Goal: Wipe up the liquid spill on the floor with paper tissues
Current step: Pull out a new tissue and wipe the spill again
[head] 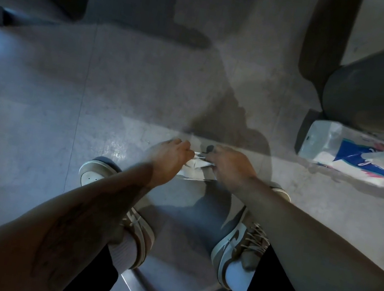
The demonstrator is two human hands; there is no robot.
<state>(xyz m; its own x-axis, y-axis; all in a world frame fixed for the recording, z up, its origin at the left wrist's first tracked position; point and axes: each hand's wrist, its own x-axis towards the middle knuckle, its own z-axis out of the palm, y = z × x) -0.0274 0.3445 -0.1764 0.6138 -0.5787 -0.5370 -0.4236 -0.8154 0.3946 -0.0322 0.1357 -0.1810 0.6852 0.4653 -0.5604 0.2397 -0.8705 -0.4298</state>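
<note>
The person wears beige-and-white laced sneakers (240,242), white socks (239,276) and black legwear (271,285), with a tattoo (64,220) on the left forearm.

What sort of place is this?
Likely an indoor room, home or office unclear: grey tiled floor, a dark furniture base at right, and a plastic tissue pack lying on the floor.

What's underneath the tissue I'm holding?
Grey floor shows around the paper tissue, pinched by the left hand and right hand. The spot directly beneath is covered by them, so liquid there cannot be seen.
</note>
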